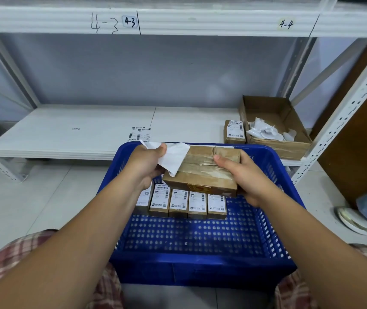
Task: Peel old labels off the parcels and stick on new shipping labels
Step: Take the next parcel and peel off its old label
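A printed white label sheet (140,133) lies on the white metal shelf (66,130), just behind the blue perforated plastic basket (278,168). The left hand (146,162) pinches a blank-backed white paper label (174,158), lifted off all but the near left corner of the brown tape-wrapped cardboard parcel (202,172). The right hand (242,175) grasps the parcel's right end, thumb on top, holding it above the basket.

This looks like the end of the peeling step. The next move calls for a last pull and dropping the scrap, probably into the open cardboard box of crumpled paper (276,130) at right.

The right fingers under the parcel are hidden. The left wrist covers part of the row of small labelled parcels (188,205). Their print is unreadable.
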Tool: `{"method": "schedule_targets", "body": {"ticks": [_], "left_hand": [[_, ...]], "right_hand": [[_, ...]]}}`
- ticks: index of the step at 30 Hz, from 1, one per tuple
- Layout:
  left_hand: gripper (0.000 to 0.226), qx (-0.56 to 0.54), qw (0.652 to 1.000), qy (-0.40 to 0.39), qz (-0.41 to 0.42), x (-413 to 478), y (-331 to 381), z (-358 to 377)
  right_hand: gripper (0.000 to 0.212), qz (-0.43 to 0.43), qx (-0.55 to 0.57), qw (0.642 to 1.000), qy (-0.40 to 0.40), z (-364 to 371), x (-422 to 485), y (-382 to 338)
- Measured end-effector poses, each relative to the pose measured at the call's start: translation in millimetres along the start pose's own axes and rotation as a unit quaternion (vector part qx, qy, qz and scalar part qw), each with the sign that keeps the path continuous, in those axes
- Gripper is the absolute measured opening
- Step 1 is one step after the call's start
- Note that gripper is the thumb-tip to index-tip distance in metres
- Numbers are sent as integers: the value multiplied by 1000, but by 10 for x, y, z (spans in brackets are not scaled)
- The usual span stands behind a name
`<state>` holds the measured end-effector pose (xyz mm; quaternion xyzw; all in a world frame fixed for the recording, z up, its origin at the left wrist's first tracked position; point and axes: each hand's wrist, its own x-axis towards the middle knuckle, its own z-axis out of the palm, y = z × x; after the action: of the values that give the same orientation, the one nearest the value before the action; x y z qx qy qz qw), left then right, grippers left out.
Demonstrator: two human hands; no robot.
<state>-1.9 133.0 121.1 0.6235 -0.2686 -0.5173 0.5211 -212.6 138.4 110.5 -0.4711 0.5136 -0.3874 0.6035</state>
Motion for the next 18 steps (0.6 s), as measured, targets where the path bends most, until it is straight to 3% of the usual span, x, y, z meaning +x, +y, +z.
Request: {"method": "schedule_targets", "body": {"ticks": [7, 13, 18], "left_hand": [[39, -19, 1000, 16, -9, 21, -43, 2], [33, -64, 997, 30, -13, 7, -64, 43], [25, -165, 986, 29, -17, -45, -27, 69]], "right_hand": [[42, 33, 18, 999, -15, -40, -31, -45], [48, 36, 21, 999, -6, -50, -4, -57], [38, 41, 57, 997, 18, -31, 7, -32]]}}
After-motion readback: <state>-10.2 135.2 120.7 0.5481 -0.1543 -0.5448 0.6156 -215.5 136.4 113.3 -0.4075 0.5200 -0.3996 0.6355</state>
